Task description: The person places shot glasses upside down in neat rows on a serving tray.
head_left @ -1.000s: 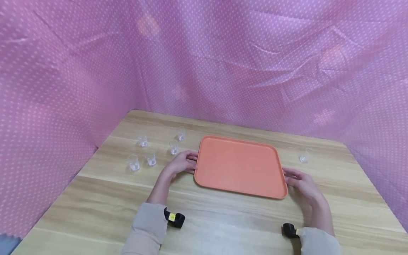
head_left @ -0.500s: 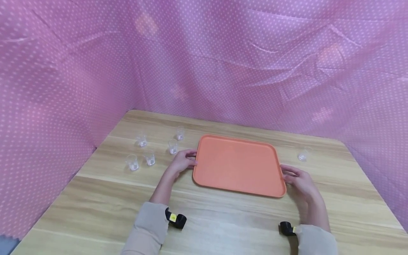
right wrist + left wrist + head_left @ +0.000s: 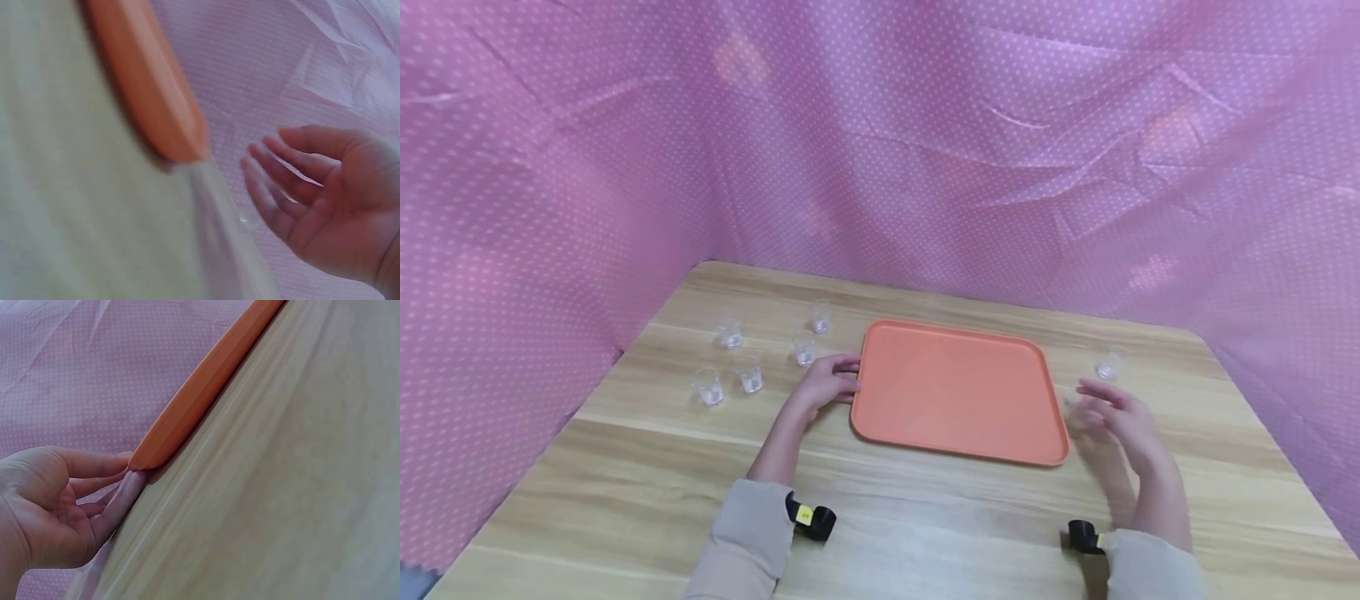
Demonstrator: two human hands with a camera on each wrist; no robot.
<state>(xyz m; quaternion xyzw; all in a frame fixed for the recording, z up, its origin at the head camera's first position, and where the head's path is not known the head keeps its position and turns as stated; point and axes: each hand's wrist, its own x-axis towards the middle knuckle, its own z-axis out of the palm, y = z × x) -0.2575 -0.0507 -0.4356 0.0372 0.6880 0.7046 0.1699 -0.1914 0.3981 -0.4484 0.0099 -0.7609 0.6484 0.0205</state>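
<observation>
An orange serving tray (image 3: 958, 392) lies flat on the wooden table. My left hand (image 3: 823, 383) pinches its left edge; in the left wrist view the thumb and fingers (image 3: 128, 487) meet at the tray's rim (image 3: 187, 403). Just off the right edge is my right hand (image 3: 1126, 423), its fingers loosely bent and holding nothing. A gap shows between those fingers (image 3: 259, 169) and the tray's side (image 3: 150, 81) in the right wrist view. One small clear cup (image 3: 1107, 367) stands beyond my right hand.
Several small clear cups stand left of the tray, the closest cup (image 3: 804, 350) near my left hand and another cup (image 3: 709, 390) farthest left. A pink dotted curtain (image 3: 880, 150) surrounds the table (image 3: 925, 533) at the back and both sides.
My right hand has let go of the tray's right edge and moved a little to the right. The left hand keeps its hold, and the tray stays nearly where it was.
</observation>
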